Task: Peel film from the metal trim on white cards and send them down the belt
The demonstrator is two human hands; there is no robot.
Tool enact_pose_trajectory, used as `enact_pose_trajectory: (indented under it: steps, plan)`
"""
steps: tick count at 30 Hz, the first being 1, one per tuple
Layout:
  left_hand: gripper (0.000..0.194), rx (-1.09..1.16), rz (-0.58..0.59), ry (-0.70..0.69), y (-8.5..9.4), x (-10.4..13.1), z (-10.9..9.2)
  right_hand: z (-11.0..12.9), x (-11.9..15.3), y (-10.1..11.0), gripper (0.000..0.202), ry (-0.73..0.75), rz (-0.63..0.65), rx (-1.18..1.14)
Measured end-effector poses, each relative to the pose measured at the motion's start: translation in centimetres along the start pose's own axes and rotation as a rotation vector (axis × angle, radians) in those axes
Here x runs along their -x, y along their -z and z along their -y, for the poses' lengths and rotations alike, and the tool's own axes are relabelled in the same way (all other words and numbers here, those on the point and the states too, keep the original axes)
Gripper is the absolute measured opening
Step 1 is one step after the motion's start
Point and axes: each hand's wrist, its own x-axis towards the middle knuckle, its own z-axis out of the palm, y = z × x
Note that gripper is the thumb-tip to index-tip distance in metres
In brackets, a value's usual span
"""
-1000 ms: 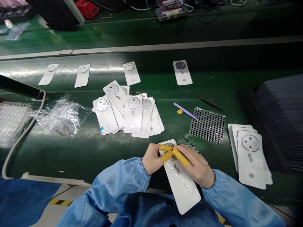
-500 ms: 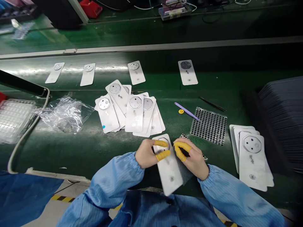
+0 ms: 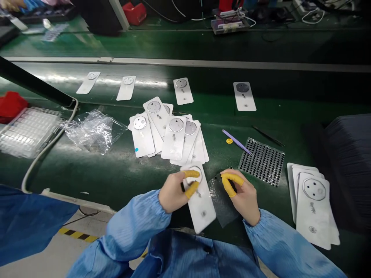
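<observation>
Green bench (image 3: 116,173) bore a mid-frame pile (image 3: 174,143), seemingly undone; left hand (image 3: 172,192) clamped a white panel (image 3: 206,206), right hand (image 3: 245,196) pinched together.

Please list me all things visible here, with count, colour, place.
front panel: 1, white, front centre
panel pile: several, white, mid-bench
far panels: 4, white, row beyond pile
side panels: at least 3, white, right
dotted sheet: 1, black dots, right
film sheet: 1, dark, front centre
tweezers: 1, purple, by dotted sheet
thin tool: 1, black, right
small disc: 1, yellow, beside tweezers
plastic wrap: 1, clear, left
trays: uncounted, clear, far left
red items: several, red, left and top
bar: 1, black, left
dark stack: uncounted, black, right edge
cloth: 1, blue, lower left
bench: 1, green, throughout
far clutter: uncounted, mixed, top
sleeves: 2, blue, front
left hand: 1, yellow-tipped, at front panel
right hand: 1, yellow-tipped, over film sheet
</observation>
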Motion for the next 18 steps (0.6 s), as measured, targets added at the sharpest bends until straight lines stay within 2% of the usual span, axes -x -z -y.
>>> enact_pose_trajectory:
  steps: [3,5,6,9,12,16,18]
  plan:
    - [0.060,0.049,-0.190,0.019,2.5,1.9,-0.4,0.4,0.2,0.4,0.019,0.014,-0.014,-0.017]
    - [0.081,0.148,-0.207,0.043,2.8,2.8,-1.3,0.6,0.1,0.7,0.019,-0.020,-0.024,-0.060]
    - [0.083,0.214,-0.179,0.049,2.6,3.0,-1.8,0.6,-0.1,0.9,0.018,-0.054,-0.031,-0.092]
    - [0.061,0.380,-0.087,0.063,1.3,2.7,-3.2,0.3,-0.7,1.1,0.013,-0.187,-0.019,-0.186]
    - [0.045,0.421,-0.071,0.061,0.3,2.0,-4.0,-0.3,-1.1,1.1,0.012,-0.266,0.028,-0.217]
    - [0.046,0.414,-0.046,0.054,0.2,1.4,-4.3,0.0,-1.5,1.5,0.016,-0.307,0.057,-0.293]
    - [0.048,0.385,-0.035,0.073,0.2,1.2,-4.5,0.9,-1.7,1.9,0.017,-0.258,-0.012,-0.331]
